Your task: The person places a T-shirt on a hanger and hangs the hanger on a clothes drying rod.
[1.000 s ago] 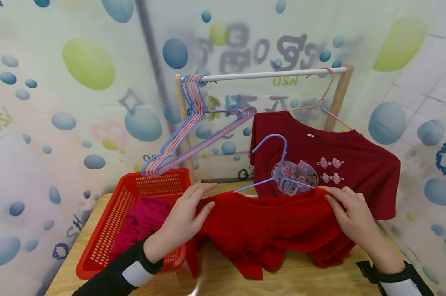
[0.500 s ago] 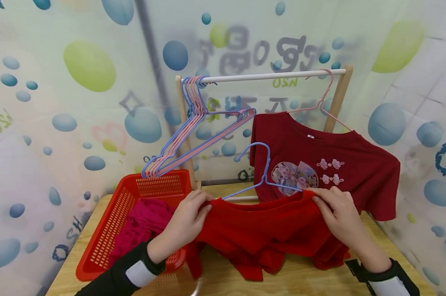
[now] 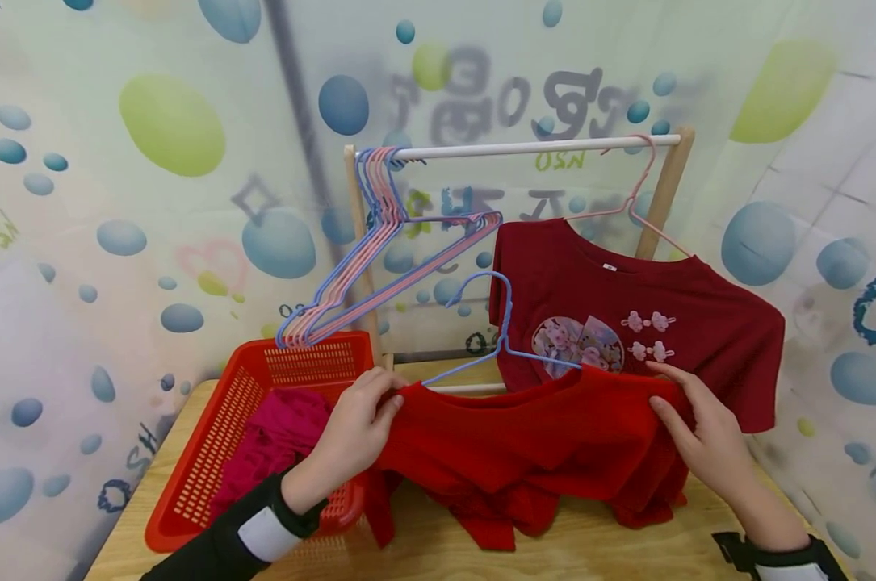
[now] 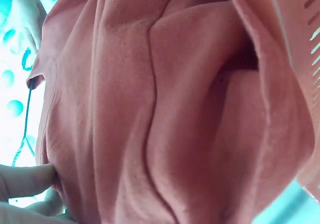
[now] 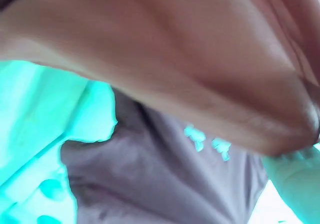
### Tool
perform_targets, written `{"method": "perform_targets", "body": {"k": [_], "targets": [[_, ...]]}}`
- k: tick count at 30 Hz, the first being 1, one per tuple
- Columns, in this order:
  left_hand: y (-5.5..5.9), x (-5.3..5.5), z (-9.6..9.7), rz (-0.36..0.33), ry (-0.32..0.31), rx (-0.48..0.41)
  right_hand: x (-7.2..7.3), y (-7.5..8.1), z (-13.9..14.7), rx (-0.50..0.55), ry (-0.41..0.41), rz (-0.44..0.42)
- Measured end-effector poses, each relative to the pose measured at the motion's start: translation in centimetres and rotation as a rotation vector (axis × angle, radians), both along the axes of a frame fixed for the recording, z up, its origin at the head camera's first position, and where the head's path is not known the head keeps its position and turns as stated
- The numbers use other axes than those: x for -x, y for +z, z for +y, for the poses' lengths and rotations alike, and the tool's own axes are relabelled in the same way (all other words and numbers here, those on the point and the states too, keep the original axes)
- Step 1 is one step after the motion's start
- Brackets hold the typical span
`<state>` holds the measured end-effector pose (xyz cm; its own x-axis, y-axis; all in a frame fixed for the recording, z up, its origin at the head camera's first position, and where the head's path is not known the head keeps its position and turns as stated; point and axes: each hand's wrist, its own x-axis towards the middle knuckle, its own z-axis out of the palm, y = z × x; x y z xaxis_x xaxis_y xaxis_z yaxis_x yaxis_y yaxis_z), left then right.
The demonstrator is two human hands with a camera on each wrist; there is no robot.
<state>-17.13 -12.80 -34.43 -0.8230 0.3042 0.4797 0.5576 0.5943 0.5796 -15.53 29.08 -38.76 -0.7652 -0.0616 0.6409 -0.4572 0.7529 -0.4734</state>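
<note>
A red shirt [image 3: 510,436] is spread across both hands above the table, its lower part hanging in folds. The hook and neck of a blue hanger [image 3: 506,323] rise from its neckline, while the hanger's arm ends are hidden inside the shirt. My left hand [image 3: 358,424] pinches the left shoulder, thumb in front; in the left wrist view, fingertips [image 4: 37,179] press the cloth's edge. On the other side, my right hand [image 3: 710,436] has its thumb in front of the right shoulder and its fingers behind, the cloth between them.
Behind stands a rack with a white rail [image 3: 525,149]. Several blue and pink hangers [image 3: 387,234] hang at its left end; a dark red T-shirt [image 3: 714,339] hangs on a pink hanger at its right. A red basket [image 3: 190,476] on the left holds magenta cloth [image 3: 278,436].
The blue hanger's hook has shifted left, along with its neck. My right hand has slid outward from beside the neckline along the shoulder; my left hand still holds the left shoulder.
</note>
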Motion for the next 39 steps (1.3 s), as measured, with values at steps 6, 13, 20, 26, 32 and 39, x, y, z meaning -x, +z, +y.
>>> {"method": "perform_targets", "body": {"k": [6,13,20,26,32,39], "targets": [[0.4,0.2,-0.4,-0.031,0.013,-0.019,-0.7,-1.1,1.7,0.018,-0.023,-0.013],[0.5,0.2,-0.7,-0.035,0.008,-0.005,-0.5,-1.5,3.0,0.054,-0.141,0.086],[0.4,0.2,-0.7,-0.073,0.009,-0.039,-0.2,-1.5,3.6,-0.043,-0.315,-0.003],[0.3,0.2,-0.4,-0.078,-0.016,-0.026,-0.3,-1.3,3.6,-0.145,-0.315,-0.129],[0.4,0.0,0.0,-0.082,-0.028,-0.019,-1.2,1.6,1.0,-0.101,-0.216,-0.162],[0.4,-0.2,0.6,-0.073,-0.033,-0.008,-1.5,3.7,-2.9,-0.278,0.054,0.108]]}}
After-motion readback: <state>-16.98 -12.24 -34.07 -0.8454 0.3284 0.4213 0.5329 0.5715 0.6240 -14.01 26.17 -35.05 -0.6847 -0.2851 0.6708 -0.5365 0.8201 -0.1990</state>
